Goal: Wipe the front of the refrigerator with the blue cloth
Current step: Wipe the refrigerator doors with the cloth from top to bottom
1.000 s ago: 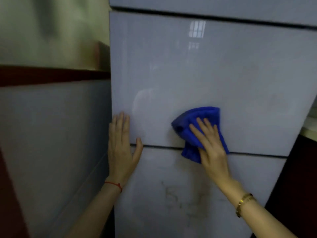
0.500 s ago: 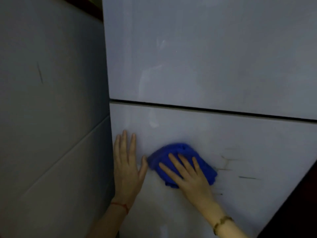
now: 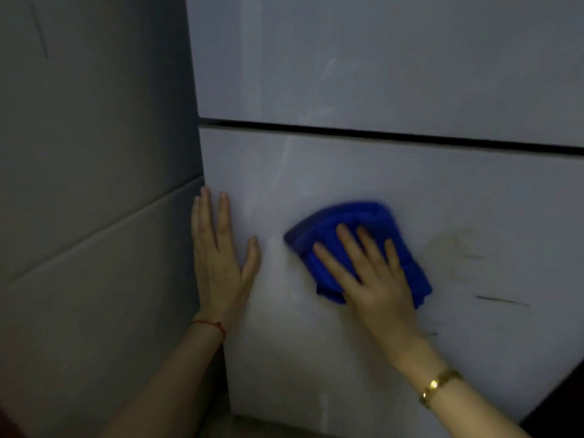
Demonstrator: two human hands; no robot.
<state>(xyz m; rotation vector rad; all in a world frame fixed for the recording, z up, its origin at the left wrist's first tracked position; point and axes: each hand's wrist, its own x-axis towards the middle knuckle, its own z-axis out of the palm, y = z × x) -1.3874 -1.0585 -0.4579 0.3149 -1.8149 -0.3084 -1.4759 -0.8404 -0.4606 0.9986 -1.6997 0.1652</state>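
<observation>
The refrigerator front (image 3: 395, 74) is pale grey, split by a dark horizontal gap into an upper door and a lower door (image 3: 474, 200). A folded blue cloth (image 3: 350, 226) lies flat against the lower door. My right hand (image 3: 373, 279) presses on the cloth with fingers spread, a gold bracelet on its wrist. My left hand (image 3: 221, 257) rests flat on the left edge of the lower door, fingers apart, holding nothing; a red string circles its wrist. Faint stains and dark scuff marks (image 3: 502, 300) show to the right of the cloth.
A grey side wall (image 3: 94, 184) with a slanted seam stands directly left of the refrigerator. A dark strip (image 3: 562, 406) borders the refrigerator at the lower right. The floor shows dimly below the door.
The view has dropped from the upper door to the lower door. My right hand has slid the cloth down and then to the right, away from my left hand, which also moved down.
</observation>
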